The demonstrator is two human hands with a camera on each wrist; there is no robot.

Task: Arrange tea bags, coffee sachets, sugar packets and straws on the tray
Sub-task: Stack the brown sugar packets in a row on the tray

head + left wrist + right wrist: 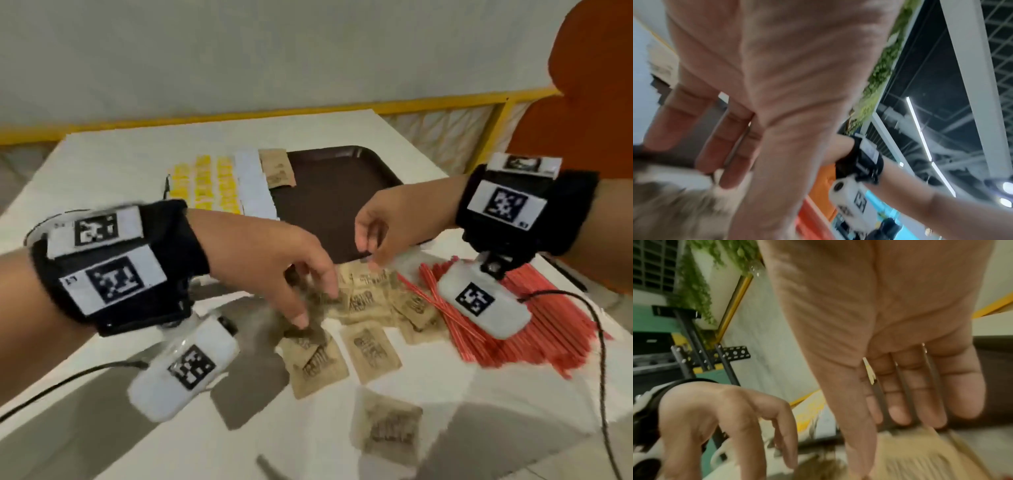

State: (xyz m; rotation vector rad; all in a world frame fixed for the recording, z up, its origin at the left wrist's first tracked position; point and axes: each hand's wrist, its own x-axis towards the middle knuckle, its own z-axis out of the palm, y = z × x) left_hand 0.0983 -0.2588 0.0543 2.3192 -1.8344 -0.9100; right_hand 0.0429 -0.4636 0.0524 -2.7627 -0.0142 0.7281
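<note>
While the brown tray (329, 192) lies with its right half bare, yellow sachets (205, 185) and one brown packet (277, 168) line its left side. Loose brown packets (370, 318) crowd the table (113, 161) beside red straws (548, 325). The left hand (274, 270) reaches down, fingers on the blurred packets (grip unclear). The right hand (380, 222) pinches a packet's edge.

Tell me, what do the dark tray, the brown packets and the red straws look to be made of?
Tray: probably moulded plastic, dark brown and matte, with a raised rounded rim. Brown packets: apparently kraft-style paper, dull and creased, dark print. Red straws: thin red sticks with pale stripes; paper or plastic, too blurred to tell.
</note>
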